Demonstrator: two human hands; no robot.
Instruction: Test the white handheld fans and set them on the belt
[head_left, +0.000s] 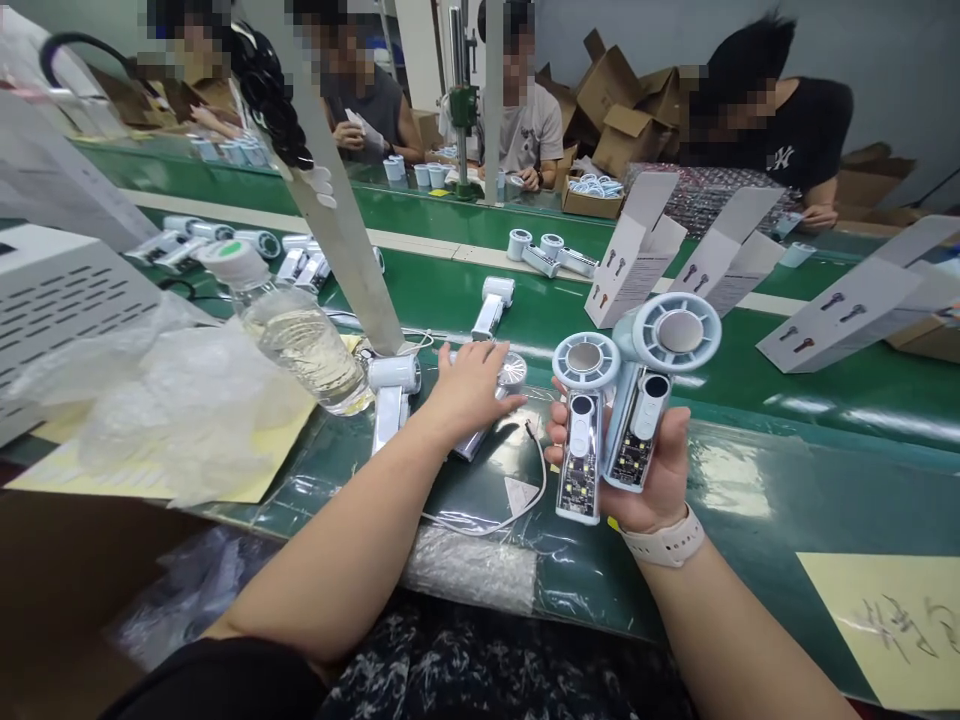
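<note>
My right hand (651,498) is wrapped round two light-blue handheld fans, held up side by side above the bench. The smaller-looking fan (579,430) is on the left and the other fan (637,430) on the right; both have round slotted heads and a clear front showing a circuit board. My left hand (474,388) is spread over another handheld fan (513,371) lying on the bench, its fingers apart by the fan's head. Whether the palm touches it is hidden. A further fan (395,375) lies left of my left wrist, and one more fan (495,295) lies beyond the fingers.
A white cable (541,480) curls across the bench (750,480). Left stand a clear bottle (304,345), plastic bags (150,385) and a slanted metal post (352,250). Open white boxes (634,250) stand on the green belt (435,262). Several people work across it.
</note>
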